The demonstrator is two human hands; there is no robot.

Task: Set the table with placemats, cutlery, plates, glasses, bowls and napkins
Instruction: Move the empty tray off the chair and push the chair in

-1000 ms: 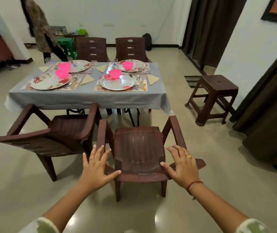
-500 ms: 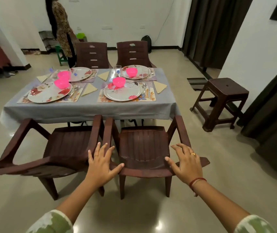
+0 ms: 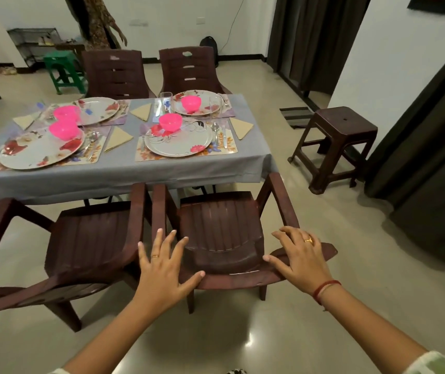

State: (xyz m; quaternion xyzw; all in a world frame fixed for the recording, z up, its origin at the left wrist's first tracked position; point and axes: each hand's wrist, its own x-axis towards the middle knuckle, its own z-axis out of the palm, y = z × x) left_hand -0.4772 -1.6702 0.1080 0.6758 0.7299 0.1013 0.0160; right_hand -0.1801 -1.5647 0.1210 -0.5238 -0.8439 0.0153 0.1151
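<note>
A table with a grey cloth (image 3: 124, 174) carries several floral placemats, each with a plate and a pink bowl. The near right setting has a plate (image 3: 178, 143), a pink bowl (image 3: 170, 121), cutlery (image 3: 220, 133) and a folded yellow napkin (image 3: 240, 127). A glass (image 3: 165, 99) stands near the far right plate. Both my hands rest on the top of a brown plastic chair's back (image 3: 221, 233) facing the table. My left hand (image 3: 163, 268) lies with fingers spread at its left corner. My right hand (image 3: 301, 256) presses its right corner, fingers straight.
A second brown chair (image 3: 81, 238) stands just left of mine, armrests nearly touching. Two more chairs stand behind the table. A brown stool (image 3: 336, 141) is on the right near dark curtains. A green stool (image 3: 63, 68) and a standing person (image 3: 99, 22) are at the back.
The chair and I have moved forward toward the table; its seat front now reaches the hanging cloth. The person at the back has walked to the right.
</note>
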